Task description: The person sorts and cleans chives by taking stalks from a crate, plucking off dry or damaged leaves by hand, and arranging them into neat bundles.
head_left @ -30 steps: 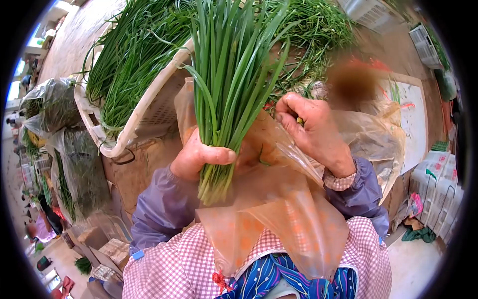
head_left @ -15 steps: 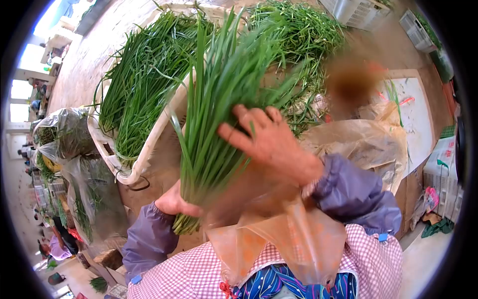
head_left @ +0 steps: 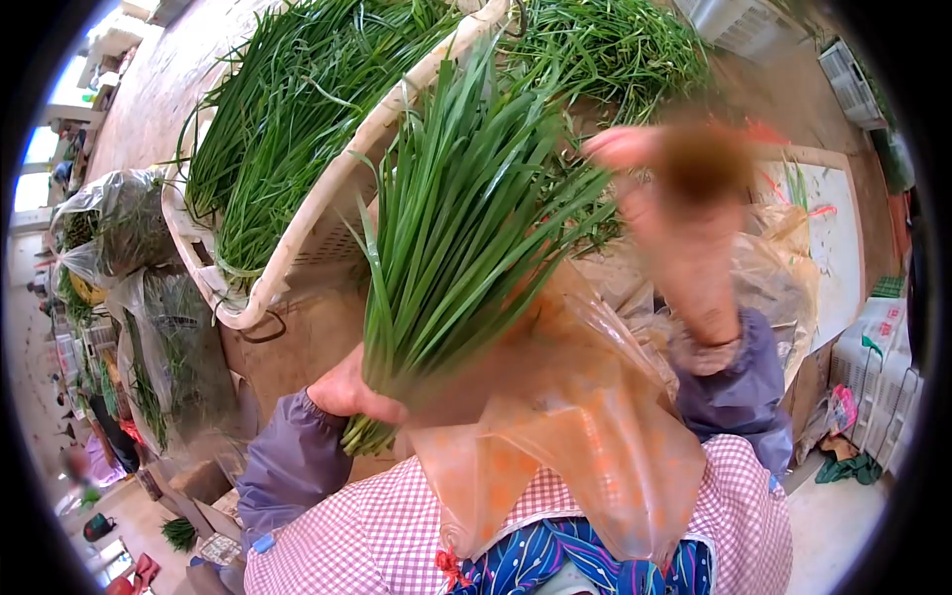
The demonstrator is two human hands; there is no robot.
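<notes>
My left hand (head_left: 354, 387) is closed around the lower stems of a bunch of garlic chives (head_left: 451, 218), whose long green leaves fan upward and to the right. Off to the right of the leaf tips is my right hand (head_left: 679, 238), with its visible fingers stretched out and apart from the bunch. A brown blurred spot covers part of that hand, and I see nothing held in it. Below the bunch, an orange-tinted plastic sheet (head_left: 595, 446) hangs over the checked apron.
A white basket (head_left: 332, 188) full of long chives stands at the upper left. Loose greens (head_left: 605, 59) are heaped behind. A clear plastic bag (head_left: 783, 268) and a white board (head_left: 838, 228) lie at right. Bagged greens (head_left: 178, 347) stand at left, and white crates (head_left: 873, 347) at far right.
My right hand has left the chive leaves and moved up and to the right. My left hand still grips the stems. The view has shifted, so the basket appears higher.
</notes>
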